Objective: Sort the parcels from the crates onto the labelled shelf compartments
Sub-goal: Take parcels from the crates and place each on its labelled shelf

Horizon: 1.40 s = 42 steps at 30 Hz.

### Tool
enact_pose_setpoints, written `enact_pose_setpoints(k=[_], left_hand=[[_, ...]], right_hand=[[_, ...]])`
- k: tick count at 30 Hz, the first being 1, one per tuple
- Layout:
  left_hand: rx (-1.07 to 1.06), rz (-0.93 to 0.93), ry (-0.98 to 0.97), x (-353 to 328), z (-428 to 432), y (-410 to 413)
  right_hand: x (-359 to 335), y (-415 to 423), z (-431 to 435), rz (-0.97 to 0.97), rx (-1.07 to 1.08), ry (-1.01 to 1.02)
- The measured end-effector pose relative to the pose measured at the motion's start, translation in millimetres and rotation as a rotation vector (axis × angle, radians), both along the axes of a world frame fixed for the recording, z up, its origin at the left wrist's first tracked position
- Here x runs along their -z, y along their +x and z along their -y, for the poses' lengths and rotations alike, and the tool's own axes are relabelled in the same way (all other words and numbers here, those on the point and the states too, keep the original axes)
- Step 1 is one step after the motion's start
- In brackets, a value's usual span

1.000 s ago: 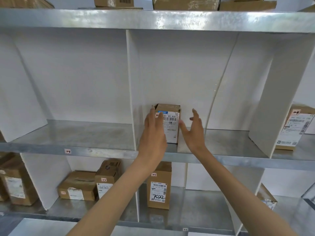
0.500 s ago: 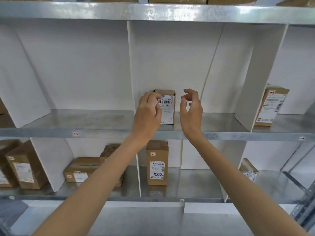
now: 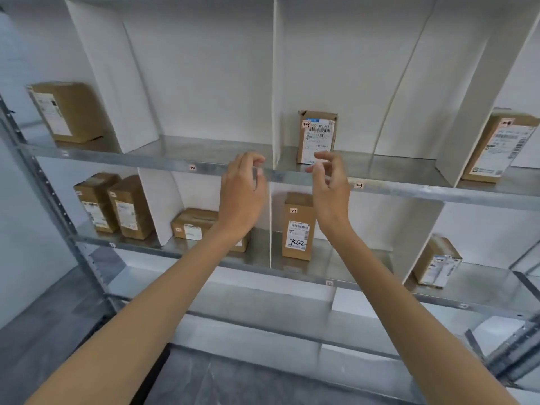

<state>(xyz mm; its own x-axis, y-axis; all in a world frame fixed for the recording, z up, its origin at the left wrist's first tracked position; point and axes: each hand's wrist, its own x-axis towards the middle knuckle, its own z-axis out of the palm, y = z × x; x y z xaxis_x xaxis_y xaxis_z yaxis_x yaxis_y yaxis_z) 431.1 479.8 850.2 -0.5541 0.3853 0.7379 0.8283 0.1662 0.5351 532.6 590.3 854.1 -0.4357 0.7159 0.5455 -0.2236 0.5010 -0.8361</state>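
You face a metal shelf split by a white divider; every place here is given from that divider.

- **Far left:** a brown parcel stands on the upper level. Below it and nearer the divider, a lower-left group of parcels sits on the lower level.
- **Just left of the divider's foot:** your left hand hovers at the shelf's front edge, fingers loosely curled around nothing.
- **Just right of the divider:** the small upright parcel rests unsupported on the upper level, label facing you.
- **Below and in front of that parcel:** your right hand hangs with fingers loosely curled and empty. Their tips overlap the parcel's lower edge in view, but no grip shows.
- **Below right:** the parcel marked 7022.
- **Far right:** a tall labelled parcel above and a tilted parcel below.

This parcel looks delivered, and at least eight are shelved. No crate is in view, so you cannot judge what remains.
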Motion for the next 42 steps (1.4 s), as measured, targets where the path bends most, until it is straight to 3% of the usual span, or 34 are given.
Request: enact_pose_setpoints(k=[9,20,27,42], left_hand=[[-0.19,0.108,0.001,10.4,126.7,-30.2],[-0.572,0.121,0.011,48.7,385.1,-138.4],[-0.785,0.265,-0.021,100.1,514.9,-150.6],[-1.202,0.681,-0.046,202.1,620.8,-166.3]], right_hand=[[8.9,-63.5,120.7,0.11,-0.215,0.029],[45.9,-216.6,351.8,0.214,-0.659,0.059],[97.6,-258.9,474.1,0.319,-0.922,0.093],[209.5,-349.7,571.5,0.671,-1.336,0.159]])
